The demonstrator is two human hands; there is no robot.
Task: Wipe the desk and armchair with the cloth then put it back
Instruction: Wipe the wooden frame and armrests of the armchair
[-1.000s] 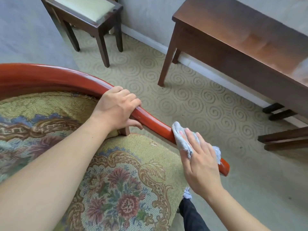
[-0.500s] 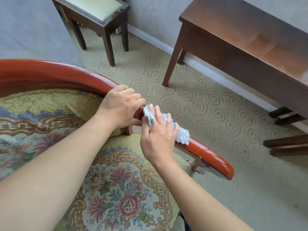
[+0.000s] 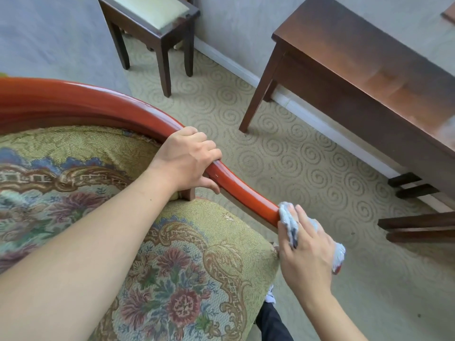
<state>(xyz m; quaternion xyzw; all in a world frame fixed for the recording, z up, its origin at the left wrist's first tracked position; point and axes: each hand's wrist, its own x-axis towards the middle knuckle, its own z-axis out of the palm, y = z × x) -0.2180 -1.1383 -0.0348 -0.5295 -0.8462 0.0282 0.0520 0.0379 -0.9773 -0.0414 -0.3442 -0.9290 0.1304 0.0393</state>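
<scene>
The armchair has a glossy red-brown wooden rail [image 3: 103, 107] that curves round a floral tapestry seat [image 3: 172, 279]. My left hand [image 3: 189, 161] grips the rail partway along its right arm. My right hand [image 3: 305, 252] holds a pale blue-grey cloth [image 3: 286, 214] wrapped over the front end of that armrest, fingers curled over it. The cloth and hand hide the armrest tip. The dark wooden desk [image 3: 357, 60] stands against the wall at the upper right.
A dark wooden stool [image 3: 152, 23] with a pale cushion stands by the wall at the top. Dark wooden bars [image 3: 418, 227] jut in low at the right under the desk. Swirl-patterned beige carpet [image 3: 283, 156] lies between chair and desk.
My right hand slid the cloth up the armrest until it nearly met my left hand, then back down to the front end. My left hand kept its grip on the rail.
</scene>
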